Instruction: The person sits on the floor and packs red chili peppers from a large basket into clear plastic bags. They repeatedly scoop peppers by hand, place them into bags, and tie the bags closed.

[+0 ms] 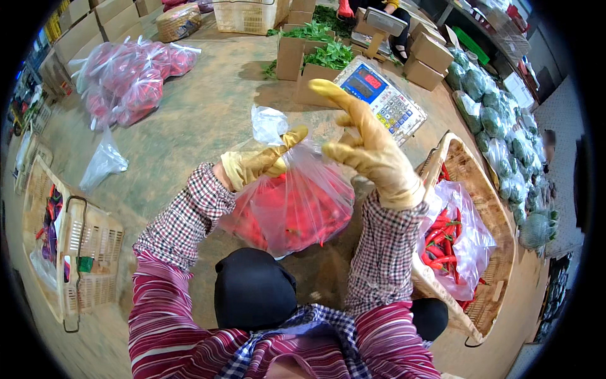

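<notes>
A clear plastic bag of red chili peppers [293, 208] stands in front of me, its top gathered into a bunched neck. My left hand [262, 161], in a yellow rubber glove, is closed round that neck, and the loose plastic end sticks up beyond it. To the right of the neck, my right hand [379, 155] is raised in a matching glove. Its index finger and thumb are stretched apart, and nothing shows between them. Just past the right fingers sits a digital scale [385, 101] with a blue display panel and a keypad.
On the right, a basket [502, 252] holds an opened bag of chilies [451, 246]. Filled bags of chilies [129, 79] are heaped at far left, near an empty-looking plastic bag [104, 161]. Another basket [95, 252] stands at left. Cartons of green leaves [328, 57] and a person [398, 19] are ahead.
</notes>
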